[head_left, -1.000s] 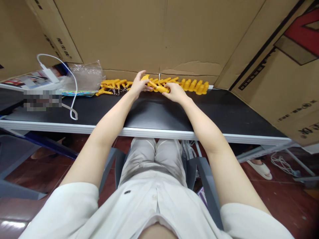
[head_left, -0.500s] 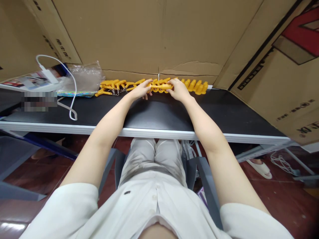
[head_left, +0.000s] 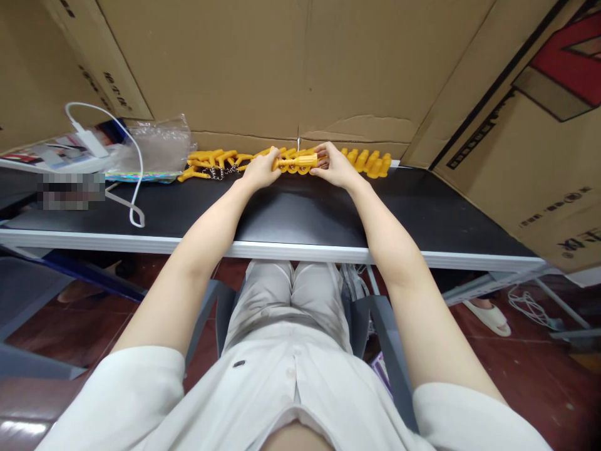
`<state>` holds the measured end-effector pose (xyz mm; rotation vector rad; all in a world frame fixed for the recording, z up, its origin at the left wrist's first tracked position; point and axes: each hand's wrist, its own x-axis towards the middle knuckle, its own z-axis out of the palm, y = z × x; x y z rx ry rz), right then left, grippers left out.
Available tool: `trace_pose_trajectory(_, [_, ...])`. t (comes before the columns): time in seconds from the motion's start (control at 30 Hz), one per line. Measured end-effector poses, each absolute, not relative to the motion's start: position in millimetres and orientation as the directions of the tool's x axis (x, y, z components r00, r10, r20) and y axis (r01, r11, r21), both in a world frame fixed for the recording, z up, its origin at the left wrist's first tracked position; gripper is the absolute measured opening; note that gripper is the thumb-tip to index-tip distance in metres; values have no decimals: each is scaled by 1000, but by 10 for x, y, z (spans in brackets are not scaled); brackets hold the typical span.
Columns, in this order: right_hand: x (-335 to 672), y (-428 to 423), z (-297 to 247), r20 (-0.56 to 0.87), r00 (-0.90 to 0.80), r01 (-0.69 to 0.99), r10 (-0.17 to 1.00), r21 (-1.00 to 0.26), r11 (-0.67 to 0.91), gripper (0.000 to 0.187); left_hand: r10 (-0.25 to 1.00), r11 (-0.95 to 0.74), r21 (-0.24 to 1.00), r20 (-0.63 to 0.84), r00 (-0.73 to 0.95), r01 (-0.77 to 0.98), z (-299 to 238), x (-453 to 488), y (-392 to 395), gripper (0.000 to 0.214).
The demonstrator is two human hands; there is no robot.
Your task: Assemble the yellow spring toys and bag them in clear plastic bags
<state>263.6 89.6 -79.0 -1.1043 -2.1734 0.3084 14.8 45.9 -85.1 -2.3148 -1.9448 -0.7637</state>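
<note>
A yellow plastic piece (head_left: 306, 161) lies level between my hands, with a thick ribbed end to the right and a thin shaft to the left. My left hand (head_left: 263, 169) is closed on the shaft end. The curved fingers and thumb of my right hand (head_left: 332, 165) are round the tip of the ribbed end; the contact is too small to see well. Behind it runs a row of similar yellow pieces, partly hidden by my hands. Branched yellow pieces (head_left: 213, 158) with metal chains or coils lie left, and stubby yellow pieces (head_left: 370, 163) stand right.
A cardboard wall (head_left: 263, 75) rises along the back of the black table (head_left: 300, 216). To the left are clear plastic bags (head_left: 159, 147), a white cable (head_left: 136, 188) and printed papers (head_left: 61, 153). More cardboard (head_left: 526, 163) stands at the right.
The yellow piece has been tilted and turned, so its ribbed end and thin shaft now show. My right hand has shifted slightly right towards its tip; my left fingers have drawn in.
</note>
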Motion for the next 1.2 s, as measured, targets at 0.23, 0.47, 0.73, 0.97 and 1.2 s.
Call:
trace_pose_trajectory(0.23, [2641,673,-626,389,-316,351,865,-799,487,37,882,-312,313,448,150,897,-891,39,528,51])
trace_pose_trajectory(0.47, [2570,556,-550,182,-247,253,952,-936,244,60,878,-302,303,458,140,904,-823,115,436,48])
trace_pose_trajectory(0.73, [2499,521,-516,92,-209,116,974,-986,118,54,879,-275,272,459,127,922,-791,138,386,52])
trace_pose_trajectory(0.97, [2413,443,-459,-48,-159,103,986,-994,-32,49,876,-295,287,462,138,911,-773,160,371,52])
trace_pose_trajectory(1.2, [2520,671,-639,395,-103,469,913,-790,394,60,864,-330,364,488,124,871,-829,167,459,52])
